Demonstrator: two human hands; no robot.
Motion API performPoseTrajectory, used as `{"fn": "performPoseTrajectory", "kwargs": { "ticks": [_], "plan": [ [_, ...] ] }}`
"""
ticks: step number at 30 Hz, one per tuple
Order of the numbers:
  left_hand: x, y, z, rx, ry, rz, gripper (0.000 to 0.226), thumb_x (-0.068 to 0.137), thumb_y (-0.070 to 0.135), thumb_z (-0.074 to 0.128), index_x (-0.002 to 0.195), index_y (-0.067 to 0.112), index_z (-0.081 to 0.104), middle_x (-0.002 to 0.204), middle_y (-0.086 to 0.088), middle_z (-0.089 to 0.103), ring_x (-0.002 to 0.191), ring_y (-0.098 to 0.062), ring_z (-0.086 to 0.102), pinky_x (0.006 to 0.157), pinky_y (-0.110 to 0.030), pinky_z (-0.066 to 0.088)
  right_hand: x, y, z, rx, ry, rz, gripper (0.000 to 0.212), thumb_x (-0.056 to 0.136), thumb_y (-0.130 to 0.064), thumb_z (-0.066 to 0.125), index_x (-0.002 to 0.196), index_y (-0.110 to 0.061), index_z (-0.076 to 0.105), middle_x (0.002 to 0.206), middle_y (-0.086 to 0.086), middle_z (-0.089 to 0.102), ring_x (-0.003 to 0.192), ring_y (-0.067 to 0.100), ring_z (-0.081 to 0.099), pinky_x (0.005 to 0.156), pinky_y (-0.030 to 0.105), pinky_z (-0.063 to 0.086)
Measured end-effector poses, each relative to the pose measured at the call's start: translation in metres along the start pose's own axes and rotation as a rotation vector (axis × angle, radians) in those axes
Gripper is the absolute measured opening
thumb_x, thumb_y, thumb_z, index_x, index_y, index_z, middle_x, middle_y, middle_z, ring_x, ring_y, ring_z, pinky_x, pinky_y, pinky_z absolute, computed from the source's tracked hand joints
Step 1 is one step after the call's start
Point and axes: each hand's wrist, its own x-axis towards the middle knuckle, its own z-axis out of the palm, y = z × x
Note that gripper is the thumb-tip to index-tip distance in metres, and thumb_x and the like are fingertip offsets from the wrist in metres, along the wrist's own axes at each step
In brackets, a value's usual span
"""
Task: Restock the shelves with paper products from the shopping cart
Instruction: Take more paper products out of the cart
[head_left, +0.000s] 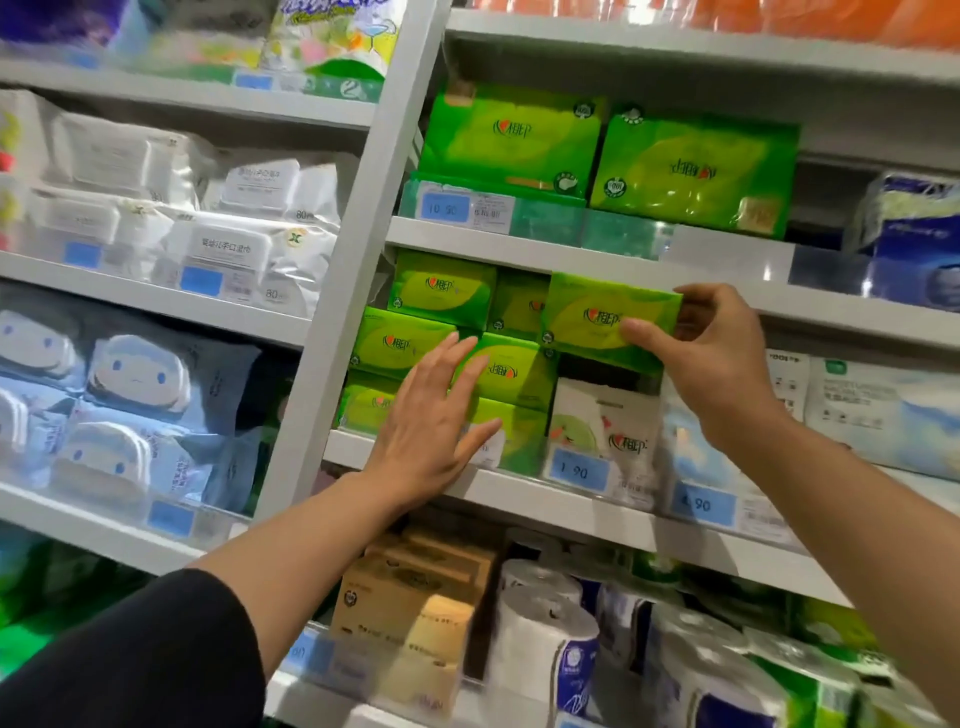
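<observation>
At middle shelf (519, 493): right hand (727, 353) pinching glossy green tissue pack (608, 317), left hand (431, 415) flat, fingers straight, bracing stacked green packs (509, 371); stack likely toppling if brace slips.

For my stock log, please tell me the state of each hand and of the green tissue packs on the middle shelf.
left hand: open, flat against the stacked green packs
right hand: pinches one green pack
held green pack: level, above the white pack, not yet set down
</observation>
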Motion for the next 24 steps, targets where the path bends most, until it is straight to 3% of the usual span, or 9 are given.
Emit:
{"fn": "performPoseTrajectory", "kwargs": {
  "ticks": [5,11,18,24],
  "plan": [
    [0.014,-0.003,0.007,0.089,0.06,0.049,0.065,0.095,0.05,0.034,0.145,0.007,0.036,0.152,-0.013,0.031,0.145,-0.025,0.017,0.118,-0.042,0.011,0.005,0.005,0.017,-0.057,0.015,-0.035,0.054,0.07,-0.03,0.085,0.113,-0.016,0.054,0.104,0.002,0.065,0.098,0.02,0.065,0.088,0.043,0.056],
    [0.022,-0.006,0.016,0.179,0.042,0.052,0.064,0.098,0.051,0.023,0.15,0.014,0.029,0.159,-0.006,0.02,0.148,-0.021,0.007,0.118,-0.047,0.007,0.019,0.016,0.034,0.027,0.034,0.048,0.045,0.072,-0.028,0.085,0.105,-0.015,0.057,0.102,0.002,0.067,0.096,0.02,0.066,0.09,0.043,0.055],
    [0.023,-0.007,0.023,0.212,0.031,0.043,0.061,0.098,0.052,0.027,0.145,0.016,0.039,0.149,-0.005,0.042,0.147,-0.022,0.017,0.117,-0.051,0.007,0.025,0.034,0.047,0.065,0.076,0.093,0.052,0.068,-0.035,0.087,0.107,-0.013,0.06,0.102,0.002,0.07,0.095,0.019,0.067,0.089,0.045,0.055],
    [0.022,-0.008,0.023,0.177,0.07,0.042,0.06,0.097,0.05,0.03,0.139,0.012,0.048,0.149,-0.009,0.042,0.147,-0.023,0.017,0.118,-0.05,0.007,0.028,0.033,0.054,0.068,0.039,0.122,0.042,0.074,-0.034,0.082,0.103,-0.018,0.056,0.103,0.002,0.067,0.098,0.021,0.065,0.091,0.047,0.054]
  ]
}}
